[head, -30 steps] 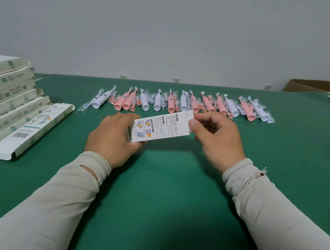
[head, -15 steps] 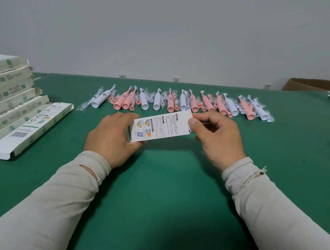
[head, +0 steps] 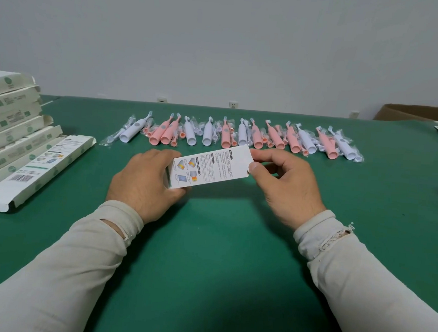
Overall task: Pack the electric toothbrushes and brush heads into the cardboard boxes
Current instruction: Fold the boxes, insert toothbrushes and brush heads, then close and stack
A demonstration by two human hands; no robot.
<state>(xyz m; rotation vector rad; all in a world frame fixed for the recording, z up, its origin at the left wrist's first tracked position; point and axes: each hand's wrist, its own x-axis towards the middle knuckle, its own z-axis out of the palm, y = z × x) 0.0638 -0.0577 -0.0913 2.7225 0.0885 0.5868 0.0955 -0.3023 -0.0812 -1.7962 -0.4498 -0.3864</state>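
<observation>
Gripping one white cardboard box [head: 210, 167] between both hands above the green table [head: 218, 257]: left hand [head: 145, 183] is wrapping its lower left end, right hand [head: 287, 181] is pinching the upper right end. Pink and white toothbrushes [head: 230, 138] are lying in a row just behind; stacked boxes [head: 11, 128] are sitting far left

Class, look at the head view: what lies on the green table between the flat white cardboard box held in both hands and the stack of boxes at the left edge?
One open white cardboard box lying flat beside the stack of boxes; otherwise bare green table.
</observation>
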